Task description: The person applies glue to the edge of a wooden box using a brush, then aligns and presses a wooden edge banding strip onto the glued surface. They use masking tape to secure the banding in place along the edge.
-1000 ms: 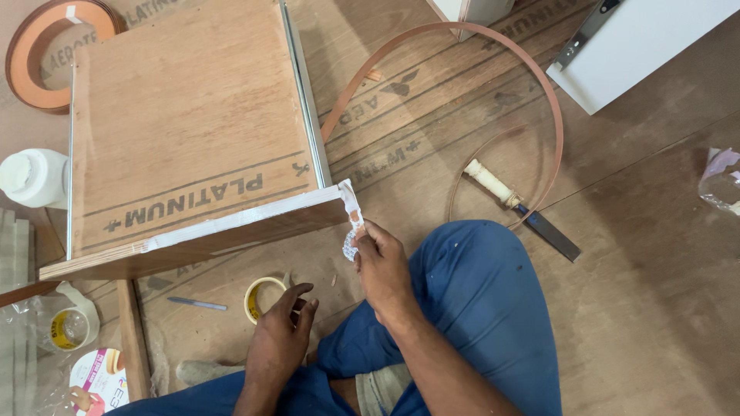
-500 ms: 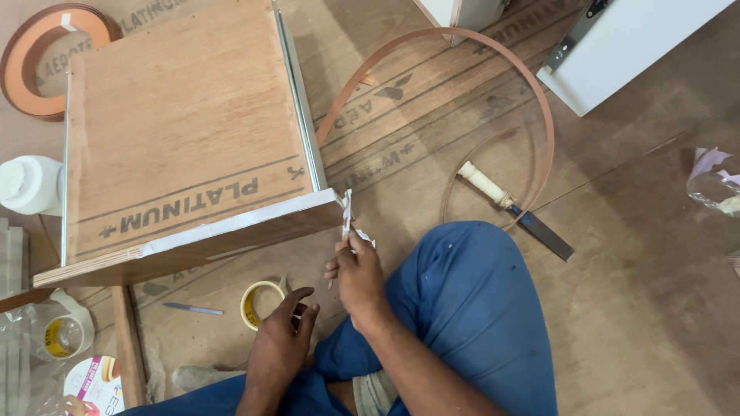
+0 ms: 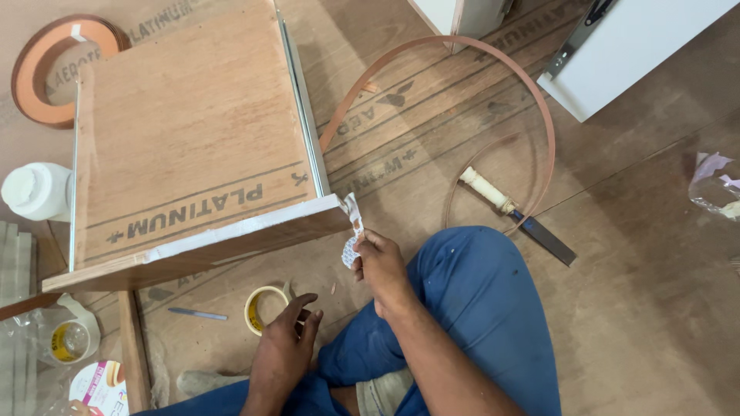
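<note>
right hand (image 3: 383, 267) pinches white film strip (image 3: 353, 229) | risk: strip tears above pinch at panel corner (image 3: 337, 206) | left hand (image 3: 284, 348) spread, resting near tape roll (image 3: 264, 308)

The plywood box (image 3: 193, 146) at the upper left of the frame showed a matt reddish-brown wood face, its front edge faced with smooth white laminate. The paper strip (image 3: 353, 231) pinched in the right hand (image 3: 381, 266) at centre looked thin, white and crinkled. The tape roll (image 3: 266, 308) by the left hand (image 3: 285, 347) at lower centre was yellowish and slightly glossy. The edge band (image 3: 539, 115) curving across the upper right looked like smooth brown plastic. The chisel (image 3: 512, 212) had a pale wooden handle and dull dark metal blade. The floor sheet (image 3: 655, 308) was matt brown board. The trousers (image 3: 478, 308) were blue cloth, dusty.
</note>
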